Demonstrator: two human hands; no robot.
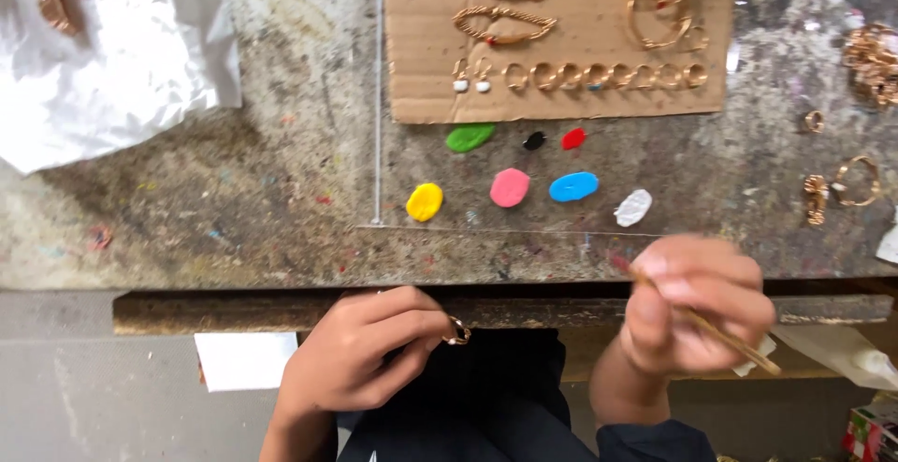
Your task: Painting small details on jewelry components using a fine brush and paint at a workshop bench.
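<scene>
My left hand (360, 350) pinches a small gold ring (457, 332) between thumb and fingers, just below the bench's front edge. My right hand (697, 303) grips a thin wooden stick (725, 336) that slants down to the right. On a clear sheet on the bench lie blobs of paint: green (470, 137), black (534, 140), red (573, 138), yellow (425, 202), pink (510, 187), blue (573, 186) and white (633, 208). Behind them a cardboard sheet (599, 13) carries a row of gold rings (599, 76) and larger gold pieces.
A paint-speckled workbench (234, 209) fills the view. Crumpled white paper (122, 60) with a gold piece lies at the back left. Loose gold jewellery (842, 186) sits at the right edge. A white paper scrap (243, 359) lies below the bench.
</scene>
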